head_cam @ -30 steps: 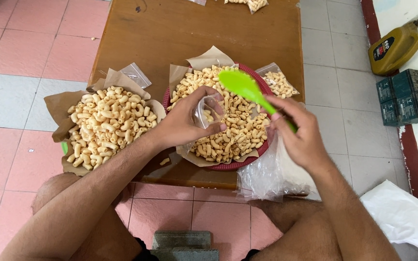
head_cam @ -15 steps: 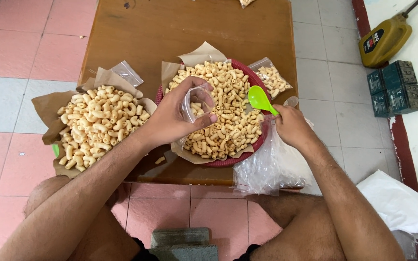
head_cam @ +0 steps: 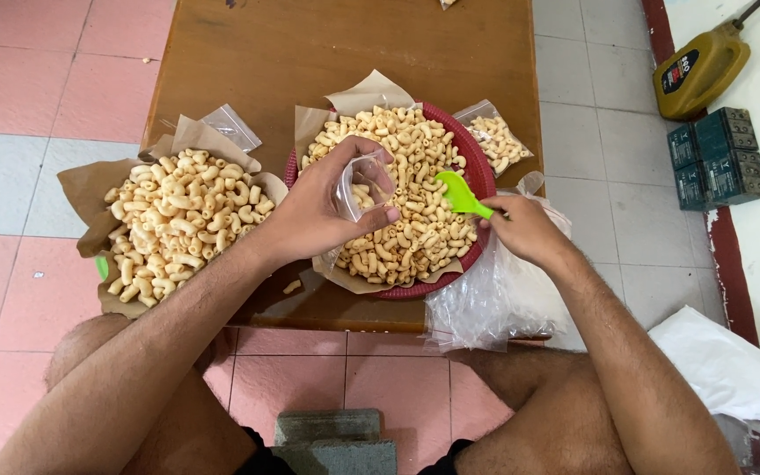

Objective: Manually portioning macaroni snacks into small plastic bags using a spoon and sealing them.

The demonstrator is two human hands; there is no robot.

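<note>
My left hand (head_cam: 314, 211) holds a small clear plastic bag (head_cam: 361, 183) open above a red basket (head_cam: 484, 174) lined with brown paper and heaped with curved beige snack pieces (head_cam: 415, 211). My right hand (head_cam: 525, 230) grips a bright green scoop (head_cam: 461, 193), whose bowl digs into the snacks at the basket's right side. The bag's mouth faces the scoop, a short gap apart.
A second paper-lined heap of snacks (head_cam: 182, 220) sits at the left on the wooden table (head_cam: 310, 53). A filled small bag (head_cam: 496, 139) and an empty one (head_cam: 232, 127) lie by the baskets. A bundle of clear bags (head_cam: 485, 303) hangs at the table's near edge. A yellow jug (head_cam: 701, 70) and dark boxes (head_cam: 719, 158) stand on the floor.
My right hand has lowered the green scoop from above the basket into the snacks at its right side. My left hand keeps the small bag in about the same place.
</note>
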